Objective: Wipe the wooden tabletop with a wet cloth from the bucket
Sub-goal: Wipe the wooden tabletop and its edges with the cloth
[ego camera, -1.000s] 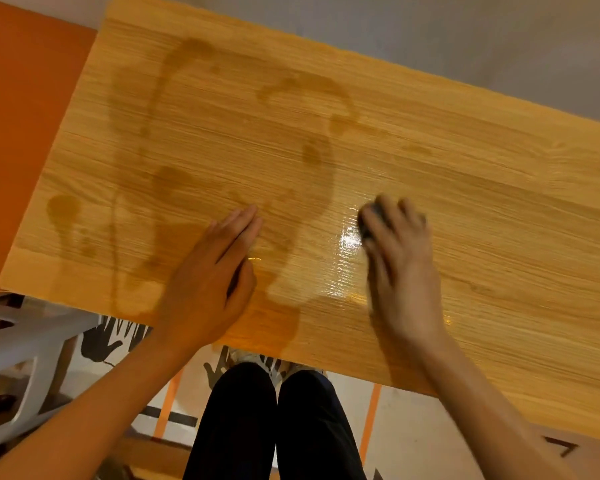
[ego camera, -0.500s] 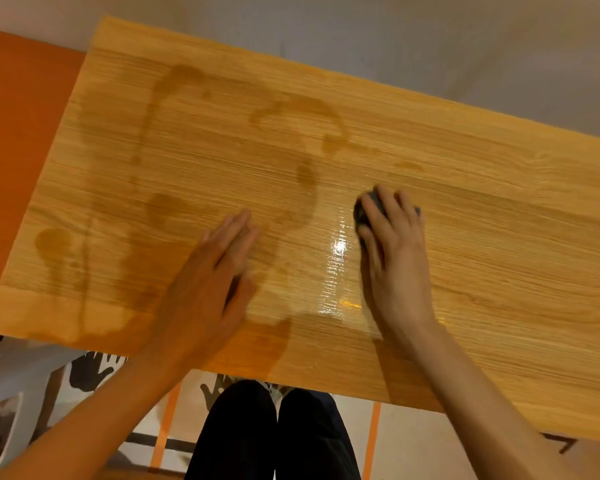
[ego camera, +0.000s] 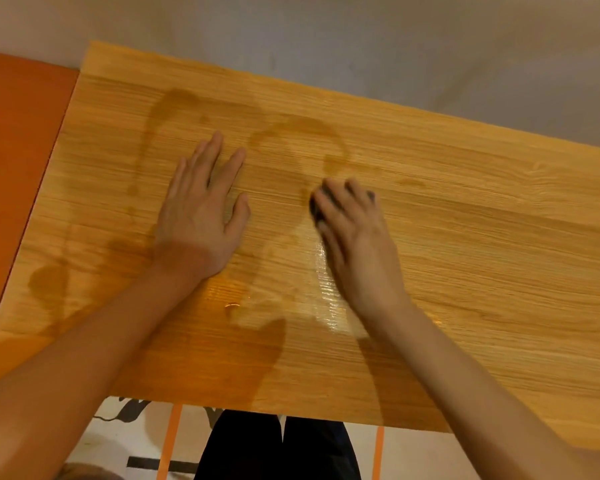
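The wooden tabletop [ego camera: 482, 244] fills most of the head view, with dark wet streaks across its left and middle and a shiny wet patch near its centre. My right hand [ego camera: 355, 237] presses down on a small dark cloth [ego camera: 315, 202], which shows only at my fingertips; the fingers curl over it. My left hand [ego camera: 201, 213] lies flat on the wood to the left of it, fingers spread and straight, holding nothing. The bucket is not in view.
An orange surface [ego camera: 18, 161] borders the table on the left, and a grey wall [ego camera: 361, 43] runs behind its far edge. Below the near edge are my dark trouser legs [ego camera: 278, 448] and a patterned floor with orange tape lines [ego camera: 168, 441].
Both hands have moved away from me across the tabletop. The right hand slid the cloth further up the wood, leaving a shiny wet trail behind it. The left hand now lies flatter, fingers spread.
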`<state>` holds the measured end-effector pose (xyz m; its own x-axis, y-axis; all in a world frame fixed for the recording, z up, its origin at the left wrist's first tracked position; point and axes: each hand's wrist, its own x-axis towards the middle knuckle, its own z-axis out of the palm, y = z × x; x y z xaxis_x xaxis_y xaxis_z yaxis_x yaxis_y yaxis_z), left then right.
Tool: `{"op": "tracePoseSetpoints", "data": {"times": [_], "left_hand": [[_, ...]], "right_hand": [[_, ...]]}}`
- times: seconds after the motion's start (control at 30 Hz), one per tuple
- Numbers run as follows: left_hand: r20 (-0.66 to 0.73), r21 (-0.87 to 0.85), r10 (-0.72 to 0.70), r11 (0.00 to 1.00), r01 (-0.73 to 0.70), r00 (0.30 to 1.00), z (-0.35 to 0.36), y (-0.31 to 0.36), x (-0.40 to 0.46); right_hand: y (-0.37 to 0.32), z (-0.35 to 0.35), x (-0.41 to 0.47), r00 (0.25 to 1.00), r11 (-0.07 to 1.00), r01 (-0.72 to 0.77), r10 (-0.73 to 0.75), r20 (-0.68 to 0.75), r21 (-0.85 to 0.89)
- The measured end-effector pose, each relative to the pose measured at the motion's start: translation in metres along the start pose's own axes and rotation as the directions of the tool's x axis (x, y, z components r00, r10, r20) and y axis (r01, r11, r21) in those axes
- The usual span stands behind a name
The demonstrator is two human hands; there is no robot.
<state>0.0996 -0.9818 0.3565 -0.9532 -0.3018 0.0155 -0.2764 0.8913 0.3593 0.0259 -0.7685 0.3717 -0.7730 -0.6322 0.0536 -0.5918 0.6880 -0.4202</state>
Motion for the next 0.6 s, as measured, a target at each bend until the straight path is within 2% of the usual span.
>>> {"op": "tracePoseSetpoints", "data": {"times": [0.07,0.13,0.2,0.33,0.4,0.53,0.6], "left_hand": [[-0.012,-0.004,0.006,1.000,-0.006,1.000,0.001,0.000,-0.001],[-0.021,-0.008,0.008,1.000,-0.008,1.000,0.002,0.001,-0.003],[-0.032,-0.003,0.007,1.000,-0.007,0.999,0.002,0.002,-0.003],[-0.080,0.008,0.022,1.000,-0.022,0.997,0.002,0.002,-0.004],[-0.093,0.016,0.030,0.999,-0.029,0.995,0.001,0.002,-0.003],[-0.086,0.023,0.032,0.999,-0.030,0.996,0.001,0.003,-0.002],[-0.073,0.031,0.025,0.999,-0.022,0.997,0.001,0.002,-0.003]], "right_hand": [[0.006,0.002,0.039,0.985,0.990,-0.138,0.141,-0.095,0.037],[-0.004,0.008,0.037,0.963,0.971,-0.225,0.235,-0.130,0.084],[-0.024,0.013,0.000,0.966,0.970,-0.214,0.228,-0.120,0.117],[-0.047,0.021,-0.067,0.994,0.988,-0.100,0.105,-0.040,0.115],[-0.037,0.019,-0.044,0.993,0.989,-0.114,0.117,-0.018,0.094],[-0.013,0.015,0.053,0.948,0.960,-0.270,0.278,-0.158,0.069],[-0.018,0.019,0.061,0.926,0.942,-0.321,0.334,-0.175,0.100]]}}
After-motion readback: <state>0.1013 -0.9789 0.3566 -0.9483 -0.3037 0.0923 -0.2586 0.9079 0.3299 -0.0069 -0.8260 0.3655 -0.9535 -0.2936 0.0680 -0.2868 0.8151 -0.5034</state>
